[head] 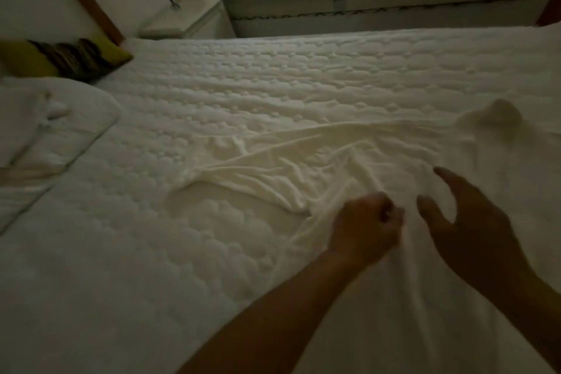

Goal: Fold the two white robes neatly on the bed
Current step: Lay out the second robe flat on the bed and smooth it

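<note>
The robe (334,161) lies crumpled on the bed (273,76), at the near side and towards the foot end, away from the cushion (63,58) at the bed's head. Part of it runs down over the near edge towards the person. The rest fans out across the bed, and its longest visible fold runs lengthwise along the bed, from a raised hump at the foot end out towards the head.

Both hands are at the near-edge part of the cloth. The left hand (365,225) has its fingers curled tight and bunches a gather of robe in its fist. The right hand (476,231) is beside it on the foot-end side, fingers spread and holding nothing. Whether it touches the cloth or hangs just above it I cannot tell, as the frame is blurred.

The loose bulk lies ahead of the hands, towards the far side and the head, so spreading it flat likely means drawing it that way. The left hand is nearer that side (and already has a grip).

A white bundle (45,130) sits at the head end near the cushion. It may be the other robe.
</note>
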Tool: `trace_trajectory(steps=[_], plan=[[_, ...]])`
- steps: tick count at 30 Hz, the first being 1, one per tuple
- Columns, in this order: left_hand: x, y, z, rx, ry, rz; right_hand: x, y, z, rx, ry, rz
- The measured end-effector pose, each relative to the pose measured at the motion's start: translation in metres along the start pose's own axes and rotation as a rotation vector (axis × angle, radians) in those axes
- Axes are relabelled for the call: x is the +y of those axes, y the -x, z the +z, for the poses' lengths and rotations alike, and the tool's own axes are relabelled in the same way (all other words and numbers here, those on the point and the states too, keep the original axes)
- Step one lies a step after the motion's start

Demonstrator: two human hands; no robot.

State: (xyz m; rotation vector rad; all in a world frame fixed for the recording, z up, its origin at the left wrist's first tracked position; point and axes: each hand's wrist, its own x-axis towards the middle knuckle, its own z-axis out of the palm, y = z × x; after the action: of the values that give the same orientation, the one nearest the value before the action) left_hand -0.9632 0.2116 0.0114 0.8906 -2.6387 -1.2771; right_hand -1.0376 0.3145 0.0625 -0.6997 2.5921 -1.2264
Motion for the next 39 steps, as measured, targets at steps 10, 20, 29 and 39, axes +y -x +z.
trace_trajectory(steps=[10, 20, 29, 39], plan=[[-0.235, -0.073, -0.235, 0.9, 1.112, -0.813, -0.067, -0.058, 0.219, -0.375, 0.482, -0.227], [-0.34, -0.086, -0.243, 0.961, 1.202, -0.48, -0.181, -0.187, 0.363, -0.524, 0.43, -0.349], [-0.34, -0.083, -0.244, 0.96, 1.165, -0.495, -0.235, -0.239, 0.387, -0.981, 0.582, -0.254], [-0.327, -0.088, -0.245, 0.942, 1.328, -0.458, -0.213, -0.277, 0.404, -0.531, 0.536, -0.509]])
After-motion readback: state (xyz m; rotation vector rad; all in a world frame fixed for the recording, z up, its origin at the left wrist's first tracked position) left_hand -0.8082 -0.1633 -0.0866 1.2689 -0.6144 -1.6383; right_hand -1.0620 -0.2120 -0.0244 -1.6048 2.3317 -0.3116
